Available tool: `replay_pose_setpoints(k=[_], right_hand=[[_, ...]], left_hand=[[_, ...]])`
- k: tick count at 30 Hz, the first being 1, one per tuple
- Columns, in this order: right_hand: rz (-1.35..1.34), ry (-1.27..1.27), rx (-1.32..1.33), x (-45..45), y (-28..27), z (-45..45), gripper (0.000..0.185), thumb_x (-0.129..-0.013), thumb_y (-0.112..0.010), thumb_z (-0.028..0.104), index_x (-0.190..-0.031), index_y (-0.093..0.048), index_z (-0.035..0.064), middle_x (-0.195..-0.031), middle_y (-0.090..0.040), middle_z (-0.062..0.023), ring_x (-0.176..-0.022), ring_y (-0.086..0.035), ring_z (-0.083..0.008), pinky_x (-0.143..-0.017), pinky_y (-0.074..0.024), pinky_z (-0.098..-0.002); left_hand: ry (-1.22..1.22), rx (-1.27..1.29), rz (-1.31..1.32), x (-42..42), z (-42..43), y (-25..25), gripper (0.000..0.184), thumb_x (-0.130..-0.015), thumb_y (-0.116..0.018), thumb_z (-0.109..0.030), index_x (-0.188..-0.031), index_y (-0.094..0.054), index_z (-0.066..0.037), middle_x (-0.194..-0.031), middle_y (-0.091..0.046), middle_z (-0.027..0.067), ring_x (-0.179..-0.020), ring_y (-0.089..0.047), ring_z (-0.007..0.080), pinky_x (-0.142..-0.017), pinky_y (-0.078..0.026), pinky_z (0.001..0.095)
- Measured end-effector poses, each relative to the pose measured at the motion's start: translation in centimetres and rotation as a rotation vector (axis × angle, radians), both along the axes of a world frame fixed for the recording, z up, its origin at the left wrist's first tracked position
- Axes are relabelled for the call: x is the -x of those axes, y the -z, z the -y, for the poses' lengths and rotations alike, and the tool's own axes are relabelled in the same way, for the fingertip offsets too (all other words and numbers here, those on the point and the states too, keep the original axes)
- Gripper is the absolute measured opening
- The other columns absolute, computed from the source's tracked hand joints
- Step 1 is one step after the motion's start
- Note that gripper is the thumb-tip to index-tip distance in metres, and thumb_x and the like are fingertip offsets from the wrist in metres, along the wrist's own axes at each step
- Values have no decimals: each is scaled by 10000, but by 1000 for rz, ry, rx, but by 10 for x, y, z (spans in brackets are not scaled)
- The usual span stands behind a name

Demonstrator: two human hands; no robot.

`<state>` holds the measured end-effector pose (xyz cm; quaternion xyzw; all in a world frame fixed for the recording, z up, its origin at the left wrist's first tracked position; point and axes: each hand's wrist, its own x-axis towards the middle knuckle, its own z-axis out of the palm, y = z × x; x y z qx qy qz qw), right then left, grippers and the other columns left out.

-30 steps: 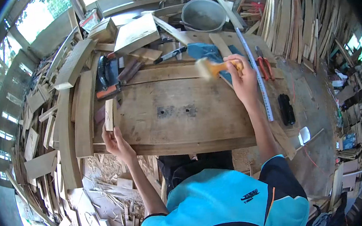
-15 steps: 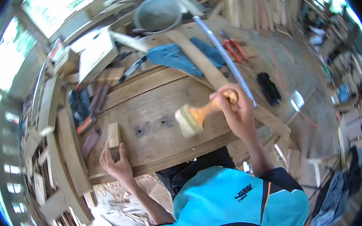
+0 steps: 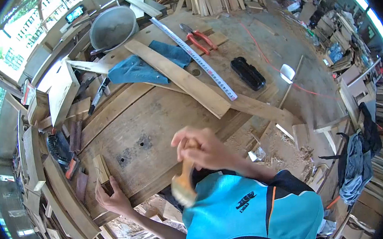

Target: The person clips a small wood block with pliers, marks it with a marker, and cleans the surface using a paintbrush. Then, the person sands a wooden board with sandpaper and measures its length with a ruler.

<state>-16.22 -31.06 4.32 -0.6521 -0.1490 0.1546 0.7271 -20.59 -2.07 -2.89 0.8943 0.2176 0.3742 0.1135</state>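
My right hand (image 3: 203, 150) is closed around the handle of a wide wooden-handled brush (image 3: 186, 179). The brush hangs bristles down over the near edge of the workbench (image 3: 132, 170), in front of my shirt, and is blurred by motion. At the bench's left side, the fingers of my left hand (image 3: 113, 198) grip the near end of a small wooden block (image 3: 100, 167), which lies on the top. A dark-red wood piece (image 3: 82, 184) is just left of that block. Two dark holes show in the bench top between my hands.
Across the bench lie a plank (image 3: 178, 77), a blue cloth (image 3: 128, 70), a numbered measuring strip (image 3: 200, 62), red-handled pliers (image 3: 200, 39) and a black case (image 3: 247, 72). A grey basin (image 3: 113, 28) stands at the back. Curved boards (image 3: 65, 185) line the left edge.
My right hand has brought the brush left and nearer my body, its bristles turning downward. My left hand stays at the block. The whole view has shifted and rotated.
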Motion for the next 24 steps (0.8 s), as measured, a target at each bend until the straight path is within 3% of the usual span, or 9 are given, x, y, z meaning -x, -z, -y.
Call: replay_pose_setpoints(k=[6,10,12,15,17,19,20,22,24], right_hand=[[410,812,50,-18,-33,58,174,-803,-435,22,-969,-487,7,-714,-562,-67,-621,-543,-97,-567,-444,-234],[664,708,301,-29,-30,51,123,-827,-457,53,-939,-501,28,-696,-559,-49,-571,-533,-115,-521,-428,-256],[813,492,373,-26,-28,11,102,-811,-477,54,-908,-509,46,-704,-562,-71,-538,-543,-177,-496,-429,-282],[874,24,243,-11,-34,-44,75,-788,-517,-19,-848,-551,10,-710,-566,-132,-510,-486,-138,-463,-374,-239],[919,-46,-43,0,-21,-80,95,-798,-520,-6,-888,-532,21,-733,-561,-106,-509,-475,-106,-449,-370,-235],[622,-78,-51,12,-13,-92,121,-804,-526,25,-924,-509,24,-753,-566,-102,-595,-560,-169,-525,-447,-263],[362,-103,-116,17,-10,-95,79,-839,-496,60,-910,-489,26,-815,-523,-50,-600,-475,-83,-497,-402,-227],[378,-13,-171,15,1,-101,139,-841,-496,134,-908,-495,13,-763,-507,-62,-637,-482,-131,-574,-418,-251],[513,150,-129,-3,26,-98,189,-855,-490,135,-965,-524,-16,-884,-532,-92,-759,-509,-177,-668,-443,-280]], left_hand=[[30,-8,5,-1,4,-7,373,-697,-693,-239,-994,-604,-32,-949,-598,116,-884,-535,285,-783,-411,394],[39,-26,13,0,-3,-1,366,-690,-697,-218,-984,-601,-22,-940,-597,128,-863,-545,295,-770,-420,391],[68,21,48,-1,1,-6,379,-667,-712,-218,-971,-602,-20,-920,-601,141,-837,-558,297,-743,-436,382],[110,-16,117,-4,1,-10,354,-637,-716,-201,-938,-613,-46,-811,-603,133,-749,-562,289,-687,-434,376],[98,46,69,-1,4,-19,299,-623,-705,-177,-881,-615,-57,-735,-584,119,-675,-546,284,-637,-419,376],[113,210,97,1,7,-27,188,-618,-696,-173,-729,-607,-50,-649,-562,110,-603,-533,281,-574,-414,376],[130,166,237,-4,5,-23,194,-621,-688,-208,-703,-606,-51,-627,-559,109,-591,-535,282,-555,-416,379],[85,290,162,-1,5,-16,247,-608,-657,-279,-717,-624,-60,-668,-572,126,-643,-548,298,-608,-423,407],[18,337,-22,8,5,-20,253,-580,-658,-257,-760,-617,-85,-763,-590,119,-778,-554,285,-705,-426,394]])
